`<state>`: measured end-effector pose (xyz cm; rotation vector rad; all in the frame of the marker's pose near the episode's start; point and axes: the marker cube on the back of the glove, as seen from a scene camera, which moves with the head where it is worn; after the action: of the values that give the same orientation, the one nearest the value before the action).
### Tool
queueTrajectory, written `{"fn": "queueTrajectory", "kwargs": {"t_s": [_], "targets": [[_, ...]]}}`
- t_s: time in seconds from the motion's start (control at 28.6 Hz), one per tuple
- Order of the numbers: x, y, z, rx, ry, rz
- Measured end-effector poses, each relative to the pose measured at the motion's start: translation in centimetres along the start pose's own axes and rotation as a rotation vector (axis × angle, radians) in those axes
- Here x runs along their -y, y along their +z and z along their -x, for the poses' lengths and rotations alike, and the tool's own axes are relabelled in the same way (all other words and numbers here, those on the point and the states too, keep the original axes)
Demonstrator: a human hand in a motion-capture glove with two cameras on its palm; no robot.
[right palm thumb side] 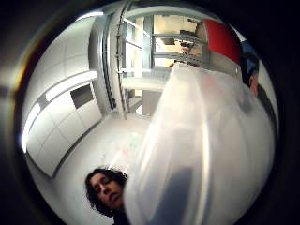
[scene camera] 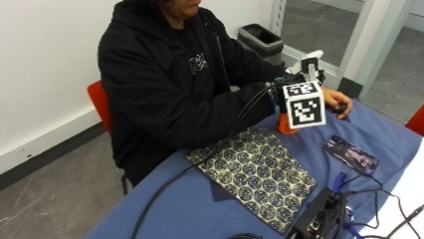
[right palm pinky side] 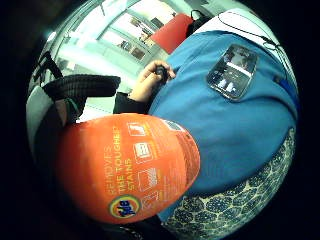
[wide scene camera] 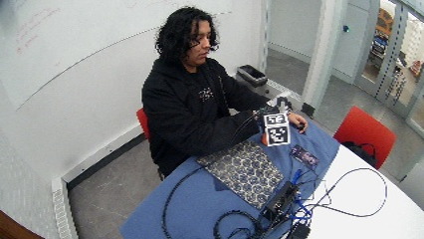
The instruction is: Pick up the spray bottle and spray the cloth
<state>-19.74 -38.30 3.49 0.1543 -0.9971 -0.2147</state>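
Nearest your gloved right hand [scene camera: 281, 94] was the orange plastic spray bottle with the white trigger head [right palm pinky side: 127, 167], its printed body filling much of the little-finger palm view and its pale translucent head looming across the thumb-side one. From the side, the orange base [scene camera: 286, 125] showed just below your wrist, at or barely above the blue tablecloth [scene camera: 199, 209]. You looked to have the bottle in hand, but I could not tell how your fingers lay round it: the glove's rig covered them.

Just beside that hand, toward your body, lay the dark patterned cloth with the pale hexagon print [scene camera: 255, 172], flat on the table. Past it, well apart, sat a black smartphone [scene camera: 350, 154], face up. Farthest off, your bare left hand [scene camera: 336, 103] rested on the table beyond the bottle, holding some small dark thing.

The risk, as I judged it, was aim: the nozzle's direction could not be made out, so a squeeze might have wetted the phone or the tablecloth instead of the cloth. With the grip hidden, a slip on lifting could not be ruled out either.
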Motion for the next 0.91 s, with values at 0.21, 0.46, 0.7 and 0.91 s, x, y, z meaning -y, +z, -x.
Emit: {"fn": "queueTrajectory", "kwargs": {"t_s": [0.21,0.46,0.7,0.91], "targets": [[-0.2,0.1,0.0,-0.005,-0.007,0.011],[-0.5,-0.2,-0.3,0.017,0.003,0.03],[-0.4,-0.4,-0.5,0.05,0.041,0.038],[-2.0,-0.9,-0.8,0.163,0.142,0.206]]}}
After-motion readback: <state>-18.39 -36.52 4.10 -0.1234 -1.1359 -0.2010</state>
